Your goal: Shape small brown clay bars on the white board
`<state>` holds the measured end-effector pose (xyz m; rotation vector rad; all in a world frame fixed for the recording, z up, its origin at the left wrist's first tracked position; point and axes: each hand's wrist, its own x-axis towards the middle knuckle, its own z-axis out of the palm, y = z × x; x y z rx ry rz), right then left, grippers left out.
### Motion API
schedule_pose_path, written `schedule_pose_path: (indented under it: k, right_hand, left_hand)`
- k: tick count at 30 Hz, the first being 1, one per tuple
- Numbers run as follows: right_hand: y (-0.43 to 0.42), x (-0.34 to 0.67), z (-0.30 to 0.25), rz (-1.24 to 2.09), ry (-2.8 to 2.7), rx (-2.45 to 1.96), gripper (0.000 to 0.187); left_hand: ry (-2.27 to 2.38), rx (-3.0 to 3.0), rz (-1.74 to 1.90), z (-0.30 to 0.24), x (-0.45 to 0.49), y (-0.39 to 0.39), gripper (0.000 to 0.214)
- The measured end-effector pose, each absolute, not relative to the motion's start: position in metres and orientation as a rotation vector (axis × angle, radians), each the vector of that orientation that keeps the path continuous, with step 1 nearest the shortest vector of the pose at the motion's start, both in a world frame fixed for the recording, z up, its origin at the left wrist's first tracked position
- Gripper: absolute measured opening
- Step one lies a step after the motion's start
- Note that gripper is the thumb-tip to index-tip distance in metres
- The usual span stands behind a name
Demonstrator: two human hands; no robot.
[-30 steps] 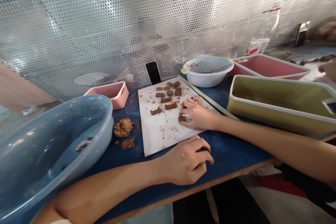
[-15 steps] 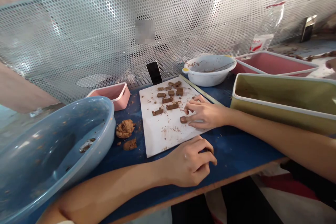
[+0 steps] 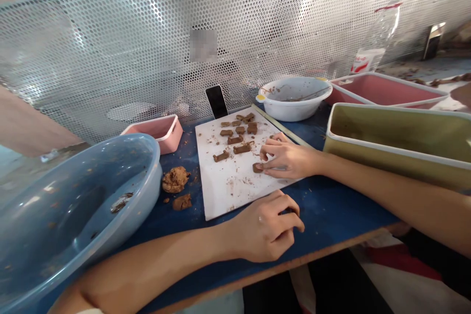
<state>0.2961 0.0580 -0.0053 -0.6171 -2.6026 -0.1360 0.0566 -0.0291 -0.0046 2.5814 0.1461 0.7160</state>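
Note:
On the white board point(image 3: 221, 191), my right hand point(image 3: 285, 159) has its thumb against a small brown clay piece point(image 3: 256, 168). The index finger bends close above this piece, and the other fingers are curled. Several shaped clay pieces point(image 3: 242, 148) lie farther up the board among crumbs. My left hand point(image 3: 270, 228) rests near the table's front edge, just below the board, palm down. Its fingers are loosely bent with gaps between them, and nothing shows in them. Left of the board sit a clay lump point(image 3: 175, 179) and a smaller chunk point(image 3: 182, 201).
A large blue basin point(image 3: 147, 171) stands at the left, with a small pink basket point(image 3: 171, 140) behind. At the right are a white basin point(image 3: 294, 108), a green bin point(image 3: 386, 149) and a pink bin point(image 3: 397, 89). A phone point(image 3: 217, 101) leans on the perforated metal panel point(image 3: 154, 49).
My right thumb has come onto the small clay piece, and its fingers have shifted slightly. My left hand stays in place.

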Motion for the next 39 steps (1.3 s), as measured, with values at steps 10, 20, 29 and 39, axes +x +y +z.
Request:
schedule_pose_path:
  k: [10,20,29,39]
  right_hand:
    - [0.0563,0.2958,-0.003,-0.081,-2.625,-0.671,0.038]
    - [0.058,0.2957,-0.004,-0.081,-2.59,-0.711,0.045]
    - [0.0582,0.2946,-0.0028,-0.062,-2.578,-0.658,0.043]
    - [0.0589,0.2951,-0.0028,-0.094,-2.606,-0.613,0.039]
  left_hand:
    - [0.165,2.589,0.675,-0.0058,0.056,-0.0292,0.025]
    - [0.175,2.589,0.655,-0.0065,0.0557,-0.0292,0.024]
    - [0.18,2.588,0.629,-0.0058,0.0554,-0.0294,0.024]
    - [0.171,2.586,0.69,-0.0057,0.0557,-0.0296,0.025]
